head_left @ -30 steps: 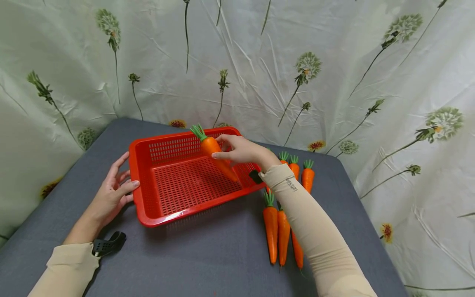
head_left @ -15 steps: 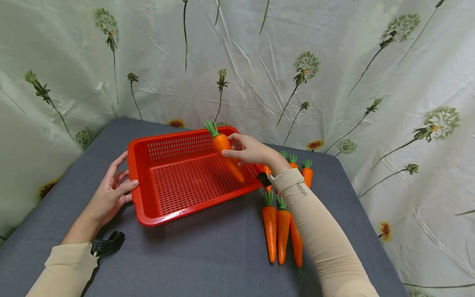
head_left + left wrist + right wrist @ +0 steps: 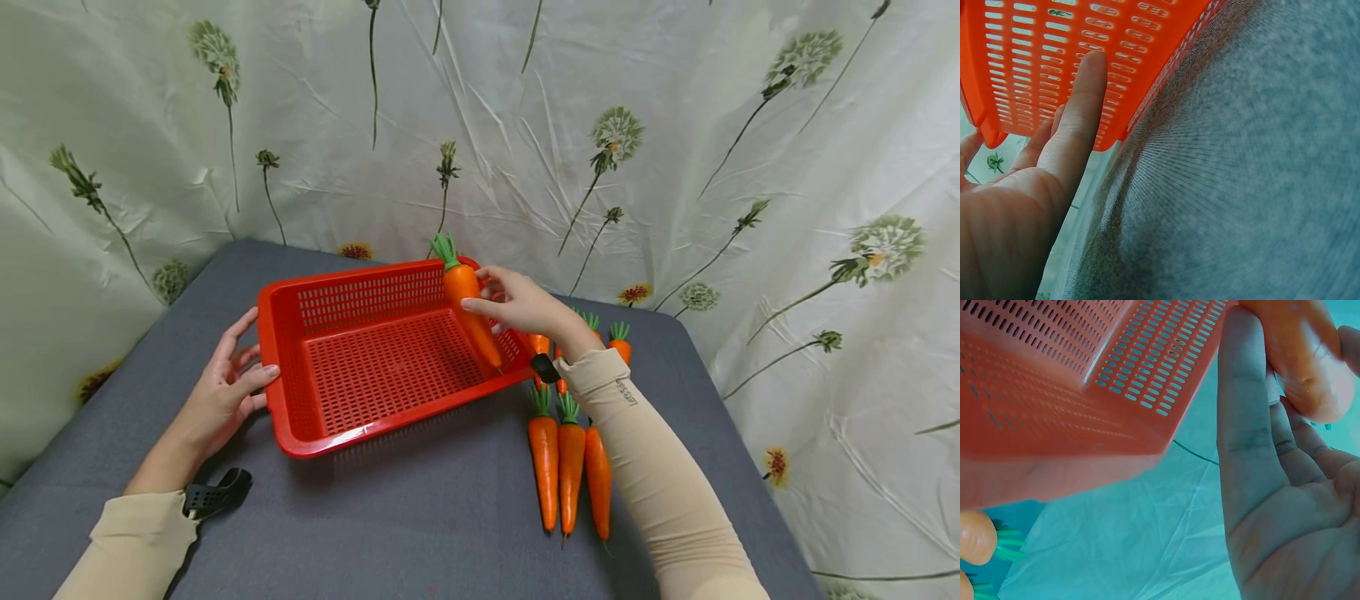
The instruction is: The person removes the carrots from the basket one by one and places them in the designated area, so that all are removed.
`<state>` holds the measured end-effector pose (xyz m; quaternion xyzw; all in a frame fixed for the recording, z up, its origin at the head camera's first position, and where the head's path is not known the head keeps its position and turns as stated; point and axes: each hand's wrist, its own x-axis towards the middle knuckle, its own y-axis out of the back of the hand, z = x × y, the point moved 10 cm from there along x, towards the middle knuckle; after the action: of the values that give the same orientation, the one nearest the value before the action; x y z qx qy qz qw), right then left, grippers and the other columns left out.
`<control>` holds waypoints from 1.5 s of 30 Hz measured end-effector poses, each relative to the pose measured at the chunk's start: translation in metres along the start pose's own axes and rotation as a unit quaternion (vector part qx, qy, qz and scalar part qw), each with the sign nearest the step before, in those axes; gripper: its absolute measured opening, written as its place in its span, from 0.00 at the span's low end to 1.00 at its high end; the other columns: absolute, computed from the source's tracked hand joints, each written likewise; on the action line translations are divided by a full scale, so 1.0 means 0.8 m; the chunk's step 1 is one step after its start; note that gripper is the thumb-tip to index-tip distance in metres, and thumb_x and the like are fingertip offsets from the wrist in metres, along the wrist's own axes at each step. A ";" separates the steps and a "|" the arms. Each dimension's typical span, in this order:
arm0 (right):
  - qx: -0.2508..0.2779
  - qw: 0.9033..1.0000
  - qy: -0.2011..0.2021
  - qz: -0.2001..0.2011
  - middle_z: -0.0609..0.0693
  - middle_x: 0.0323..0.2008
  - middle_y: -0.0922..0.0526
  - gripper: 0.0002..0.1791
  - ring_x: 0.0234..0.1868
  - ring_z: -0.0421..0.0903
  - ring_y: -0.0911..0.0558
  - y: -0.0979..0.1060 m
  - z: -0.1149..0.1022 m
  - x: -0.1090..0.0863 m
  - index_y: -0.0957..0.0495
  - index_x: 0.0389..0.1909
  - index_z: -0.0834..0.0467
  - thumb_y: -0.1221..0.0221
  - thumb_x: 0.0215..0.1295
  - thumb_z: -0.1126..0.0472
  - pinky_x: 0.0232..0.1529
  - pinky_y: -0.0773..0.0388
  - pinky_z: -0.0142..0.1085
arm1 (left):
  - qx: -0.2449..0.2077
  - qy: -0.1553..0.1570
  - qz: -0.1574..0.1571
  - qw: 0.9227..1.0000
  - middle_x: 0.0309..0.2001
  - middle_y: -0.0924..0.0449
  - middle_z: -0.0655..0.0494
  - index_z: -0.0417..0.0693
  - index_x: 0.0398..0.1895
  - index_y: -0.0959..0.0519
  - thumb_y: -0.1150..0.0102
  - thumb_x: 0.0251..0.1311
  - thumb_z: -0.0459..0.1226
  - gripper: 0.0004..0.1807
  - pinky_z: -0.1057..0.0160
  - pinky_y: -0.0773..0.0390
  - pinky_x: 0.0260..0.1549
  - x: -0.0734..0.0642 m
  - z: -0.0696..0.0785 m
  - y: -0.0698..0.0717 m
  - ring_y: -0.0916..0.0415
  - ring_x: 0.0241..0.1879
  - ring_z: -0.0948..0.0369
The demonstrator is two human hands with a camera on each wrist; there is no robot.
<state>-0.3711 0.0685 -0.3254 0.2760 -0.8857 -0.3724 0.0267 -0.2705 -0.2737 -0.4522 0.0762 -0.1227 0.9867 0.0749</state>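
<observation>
My right hand [image 3: 521,307] holds an orange carrot [image 3: 471,308] with a green top, over the right end of the red plastic basket [image 3: 360,427]. The carrot slants, its leafy end toward the back rim and its tip down toward the near right. In the right wrist view, fingers and thumb grip the carrot [image 3: 1310,369] beside the basket wall [image 3: 1166,375]. My left hand [image 3: 213,396] holds the basket's left end, thumb on the rim. One of its fingers lies straight against the slotted outer wall [image 3: 1029,69] in the left wrist view. The basket's inside shows a bare slotted floor.
Right of the basket, several carrots [image 3: 570,475] lie on the grey cloth-covered table [image 3: 420,525]. Others lie behind them, partly hidden by my right forearm and the basket. A flower-printed curtain [image 3: 330,125] hangs along the back.
My right hand has carried the carrot rightward across the basket to its right end, and the carrot has turned a little more upright. The left hand and basket stay nearly in place.
</observation>
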 end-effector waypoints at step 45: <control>0.045 0.994 -0.055 0.086 0.58 0.53 0.25 0.37 0.54 0.55 0.16 0.026 0.085 -0.105 0.37 0.77 0.61 0.37 0.78 0.48 0.47 0.09 0.47 | 0.010 0.002 0.005 1.000 0.66 0.34 0.63 0.71 0.89 0.57 0.47 0.78 0.28 0.48 0.62 0.09 0.41 0.000 -0.003 0.002 0.18 0.56 0.71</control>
<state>-0.3273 0.1674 -0.3471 0.1787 -0.9220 -0.3434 -0.0026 -0.2709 -0.2748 -0.4548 0.0745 -0.1127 0.9884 0.0691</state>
